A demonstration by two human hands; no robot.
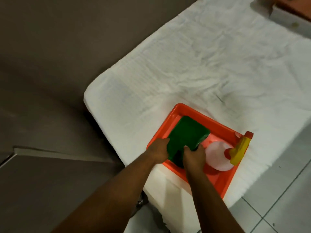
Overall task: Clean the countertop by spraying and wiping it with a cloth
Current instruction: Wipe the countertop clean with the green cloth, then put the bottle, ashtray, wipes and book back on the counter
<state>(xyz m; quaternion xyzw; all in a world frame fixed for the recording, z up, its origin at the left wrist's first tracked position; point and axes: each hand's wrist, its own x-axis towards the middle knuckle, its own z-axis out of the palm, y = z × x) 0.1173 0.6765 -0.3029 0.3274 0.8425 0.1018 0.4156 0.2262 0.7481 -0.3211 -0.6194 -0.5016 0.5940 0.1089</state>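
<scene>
A folded green cloth (186, 135) lies in an orange tray (218, 126) at the near end of the white countertop (193, 64). My left hand (159, 151) grips the cloth's near left edge. My right hand (194, 155) grips its near right edge, fingers curled over it. A white spray bottle (217, 155) with a yellow trigger head and red nozzle (240, 148) lies on its side in the tray, just right of my right hand.
The countertop is covered with a wrinkled white sheet and runs away to the upper right. A white box with an orange item (289, 7) sits at its far end. Dark floor lies to the left, pale tiles (286, 199) to the lower right.
</scene>
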